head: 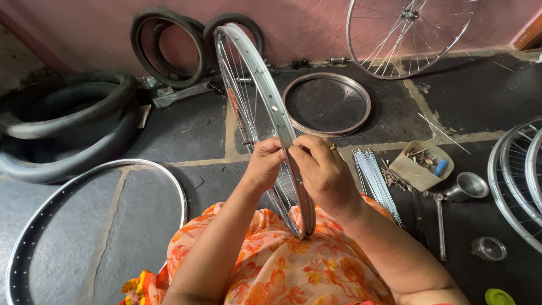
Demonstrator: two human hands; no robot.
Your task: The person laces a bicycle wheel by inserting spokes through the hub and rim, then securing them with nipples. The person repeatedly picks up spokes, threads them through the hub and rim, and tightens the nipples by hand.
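While the wheel [265, 107] is stood on edge on the lap, its rim leaning away toward the wall [316, 22], both hands are closed on the rim at about mid-height. The left hand [264, 164] is wrapped round the near edge of the rim, fingers [275, 148] clenched on it, and the wheel is steadied by that grip. The right hand [322, 169] is set against the rim's other side, its fingers pinched together at the rim bed; something small and yellowish shows at the knuckles, but what is pinched cannot be told. Spokes already run from the rim down to the hub [248, 142], so the step in hand is judged to be the fitting or tightening of a spoke end at a rim hole.

On the floor [186, 124], a bundle of loose spokes [375, 181] lies just beside the right forearm, and a box [420, 165] of small parts sits near it. A bare rim [34, 231] lies at the left, tyres [62, 133] are piled beyond it, and a round tray [326, 104] lies near the wall.

For the next move, a fine pinch at the hole would be called for, with the rim held still by the left hand.
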